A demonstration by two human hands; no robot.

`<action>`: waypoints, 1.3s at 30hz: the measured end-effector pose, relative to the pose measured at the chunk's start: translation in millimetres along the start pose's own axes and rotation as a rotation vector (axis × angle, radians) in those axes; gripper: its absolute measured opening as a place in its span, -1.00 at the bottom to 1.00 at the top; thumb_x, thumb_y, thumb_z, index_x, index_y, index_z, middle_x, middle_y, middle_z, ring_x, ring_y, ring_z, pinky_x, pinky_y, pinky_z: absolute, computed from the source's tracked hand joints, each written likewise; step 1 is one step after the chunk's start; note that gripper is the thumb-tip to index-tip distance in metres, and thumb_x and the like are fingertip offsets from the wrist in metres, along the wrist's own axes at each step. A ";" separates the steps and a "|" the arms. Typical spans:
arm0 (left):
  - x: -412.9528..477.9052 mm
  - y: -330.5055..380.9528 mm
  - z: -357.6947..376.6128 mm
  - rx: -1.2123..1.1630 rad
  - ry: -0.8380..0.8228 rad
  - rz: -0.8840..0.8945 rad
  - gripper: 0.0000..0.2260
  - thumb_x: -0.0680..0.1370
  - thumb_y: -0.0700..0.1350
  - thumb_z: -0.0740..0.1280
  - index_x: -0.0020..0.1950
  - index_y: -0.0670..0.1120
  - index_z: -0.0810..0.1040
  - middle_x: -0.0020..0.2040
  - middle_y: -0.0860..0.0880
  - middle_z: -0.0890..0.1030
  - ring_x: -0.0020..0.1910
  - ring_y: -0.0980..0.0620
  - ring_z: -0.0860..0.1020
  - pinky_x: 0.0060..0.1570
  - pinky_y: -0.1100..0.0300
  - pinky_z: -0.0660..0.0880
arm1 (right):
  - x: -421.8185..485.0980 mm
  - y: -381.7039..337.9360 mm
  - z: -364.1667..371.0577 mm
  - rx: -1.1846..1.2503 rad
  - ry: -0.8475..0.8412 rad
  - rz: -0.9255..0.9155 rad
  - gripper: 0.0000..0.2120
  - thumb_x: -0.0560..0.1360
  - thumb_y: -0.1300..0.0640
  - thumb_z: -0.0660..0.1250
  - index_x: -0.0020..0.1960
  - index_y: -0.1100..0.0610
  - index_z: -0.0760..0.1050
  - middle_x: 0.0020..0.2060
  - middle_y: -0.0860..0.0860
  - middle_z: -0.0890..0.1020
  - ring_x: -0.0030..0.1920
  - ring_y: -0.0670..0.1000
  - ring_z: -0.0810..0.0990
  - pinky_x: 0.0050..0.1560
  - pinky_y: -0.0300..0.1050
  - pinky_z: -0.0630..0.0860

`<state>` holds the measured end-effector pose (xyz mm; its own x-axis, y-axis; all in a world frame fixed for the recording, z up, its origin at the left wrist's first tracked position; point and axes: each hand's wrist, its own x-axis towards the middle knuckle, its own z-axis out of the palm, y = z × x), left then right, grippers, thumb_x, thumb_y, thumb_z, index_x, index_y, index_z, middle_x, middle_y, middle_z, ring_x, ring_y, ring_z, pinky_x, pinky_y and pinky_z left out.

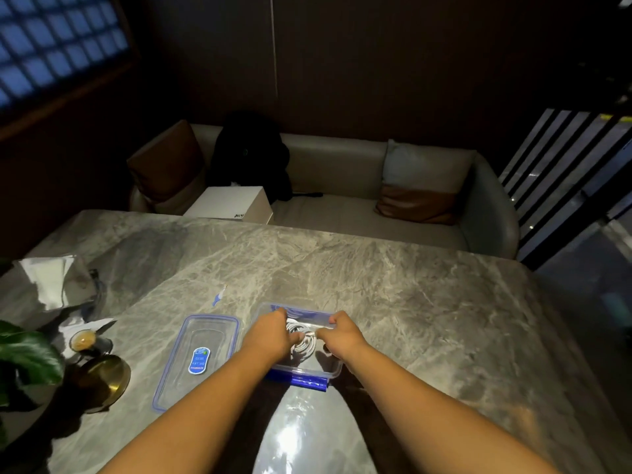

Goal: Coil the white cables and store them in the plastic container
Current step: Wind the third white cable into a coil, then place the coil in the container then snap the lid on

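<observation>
Lying flat on the marble table (410,285), a clear lid (198,357) sits just left of the plastic container (337,369). The left hand (270,333), fingers curled, pinches the coiled white cables (302,345) inside the container, and the right hand (342,336) pinches the same coil from the right.
</observation>
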<state>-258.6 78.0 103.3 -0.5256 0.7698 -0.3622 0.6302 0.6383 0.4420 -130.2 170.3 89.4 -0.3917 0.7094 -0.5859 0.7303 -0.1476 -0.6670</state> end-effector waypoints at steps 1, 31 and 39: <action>-4.7 3.7 -5.0 -0.006 0.009 0.016 -0.62 0.49 0.15 0.42 0.13 -0.08 0.50 0.04 -0.08 0.65 0.00 -0.08 0.60 -0.10 0.10 0.48 | -5.4 0.4 -6.8 0.006 0.006 -0.010 -0.61 0.47 0.09 0.36 0.25 0.08 0.37 0.10 0.14 0.59 0.02 0.11 0.61 -0.04 -0.06 0.51; -72.3 40.2 -22.5 0.225 0.089 0.293 -0.59 0.54 0.01 0.35 0.35 -0.09 0.46 0.29 -0.09 0.57 0.24 -0.08 0.54 0.20 0.08 0.48 | -86.5 15.5 -67.3 -0.758 0.127 -0.364 -0.41 0.47 -0.13 0.32 0.42 0.09 0.32 0.34 0.14 0.44 0.30 0.15 0.48 0.24 0.01 0.50; -86.3 -25.3 -43.9 0.212 0.097 0.170 -0.60 0.53 0.04 0.36 0.35 -0.04 0.47 0.29 -0.08 0.56 0.23 -0.09 0.55 0.19 0.04 0.49 | -86.1 -17.8 4.3 -0.724 0.004 -0.411 -0.42 0.45 -0.15 0.34 0.37 0.12 0.40 0.29 0.15 0.47 0.23 0.16 0.53 0.24 -0.02 0.49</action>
<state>-254.3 -4.7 159.3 -0.4483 0.8682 -0.2130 0.8139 0.4949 0.3044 -111.9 108.8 149.7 -0.7048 0.6128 -0.3574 0.7094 0.6025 -0.3658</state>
